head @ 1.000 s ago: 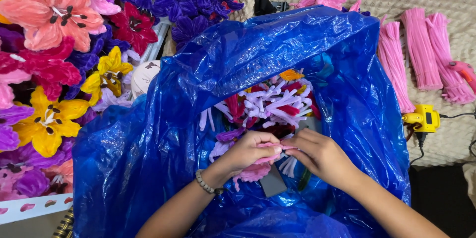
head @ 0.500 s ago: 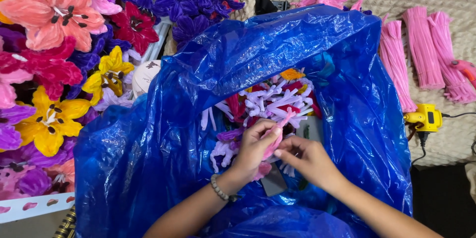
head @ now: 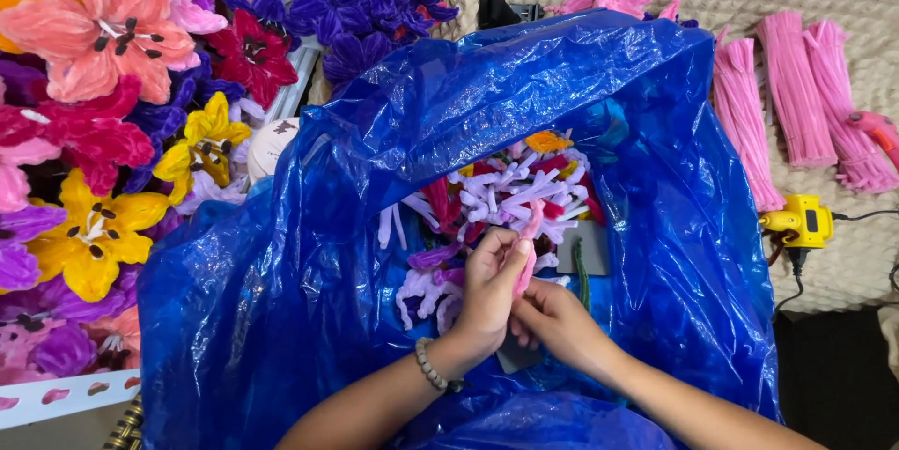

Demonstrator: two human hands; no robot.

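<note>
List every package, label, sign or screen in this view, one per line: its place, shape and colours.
Blue plastic bag: centre, large, crinkled, glossy, open at the top.
White strip with pink heart shapes: lower left, long and flat.
No labels, signs or screens show.

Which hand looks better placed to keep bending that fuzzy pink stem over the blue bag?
Probably the left hand: its fingers wrap the upper part of the fuzzy pink pipe-cleaner stem, while the right hand only steadies its lower end.
</note>
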